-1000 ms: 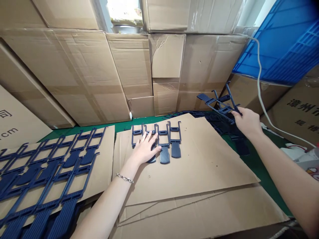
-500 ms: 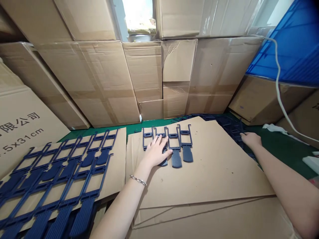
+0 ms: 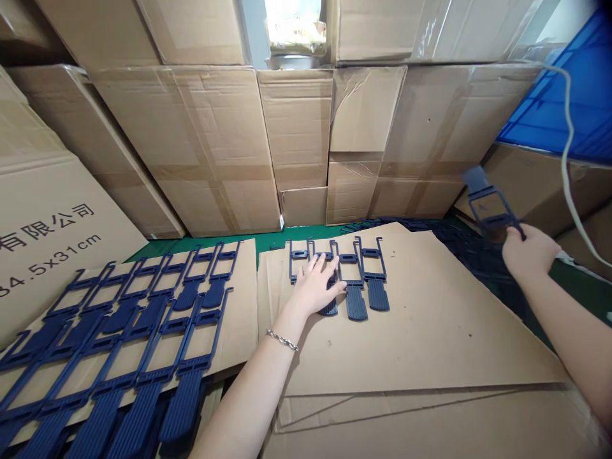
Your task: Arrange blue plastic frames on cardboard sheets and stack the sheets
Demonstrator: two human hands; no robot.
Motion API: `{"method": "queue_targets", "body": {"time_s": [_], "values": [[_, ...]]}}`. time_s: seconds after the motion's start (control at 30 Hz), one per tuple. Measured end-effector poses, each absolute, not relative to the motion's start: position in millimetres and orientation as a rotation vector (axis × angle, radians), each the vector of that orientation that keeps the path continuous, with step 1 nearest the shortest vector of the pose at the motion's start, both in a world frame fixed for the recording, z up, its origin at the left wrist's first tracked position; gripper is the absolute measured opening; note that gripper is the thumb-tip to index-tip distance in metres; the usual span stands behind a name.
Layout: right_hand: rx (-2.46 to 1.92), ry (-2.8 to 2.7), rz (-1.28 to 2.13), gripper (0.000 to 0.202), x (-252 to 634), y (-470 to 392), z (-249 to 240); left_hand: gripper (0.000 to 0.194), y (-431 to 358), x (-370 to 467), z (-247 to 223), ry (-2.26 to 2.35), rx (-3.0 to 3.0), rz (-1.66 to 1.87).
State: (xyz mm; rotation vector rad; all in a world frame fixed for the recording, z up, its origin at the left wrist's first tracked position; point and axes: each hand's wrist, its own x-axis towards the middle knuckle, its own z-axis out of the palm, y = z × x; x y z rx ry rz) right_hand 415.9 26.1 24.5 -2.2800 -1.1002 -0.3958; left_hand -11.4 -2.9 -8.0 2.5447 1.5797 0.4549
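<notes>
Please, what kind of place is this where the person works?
Probably a small factory or packing room. Stacked cardboard boxes fill the back, and rows of identical blue plastic parts lie on cardboard sheets. A blue crate stands at right.

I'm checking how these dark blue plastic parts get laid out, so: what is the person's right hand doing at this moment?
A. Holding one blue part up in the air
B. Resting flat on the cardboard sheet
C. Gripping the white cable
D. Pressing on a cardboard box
A: the right hand grips a single blue part raised above the pile, while the left hand rests on the row of parts on the cardboard sheet.
</notes>
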Motion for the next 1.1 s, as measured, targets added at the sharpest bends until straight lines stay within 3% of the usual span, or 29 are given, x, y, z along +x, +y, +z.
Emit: {"method": "queue_targets", "body": {"time_s": [0.2, 0.37, 0.67, 0.83, 1.1], "values": [[-1.804, -1.384, -0.699, 0.028, 344.4, 14.8, 59.8, 0.051, -1.2, -10.4, -1.4, 1.627, 2.635, 0.82], [-1.494, -1.761, -0.756, 0.029, 271.5, -7.6, 80.1, 0.049, -5.5, -6.0, 1.8, 1.684, 2.699, 1.25], [-1.301, -2.231, -0.528, 0.026, 199.5, -41.9, 75.2, 0.049, -8.4, -5.1, 1.0, 1.877, 2.599, 1.374], [-1.296, -2.317, -0.374, 0.022, 196.5, -50.6, 77.9, 0.029, -7.4, -4.1, 2.5, 1.909, 2.517, 1.619], [-1.456, -1.941, -0.047, 0.034, 209.7, -56.2, 83.7, 0.029, -4.5, -6.8, -0.5, 1.919, 2.448, 1.558]]}}
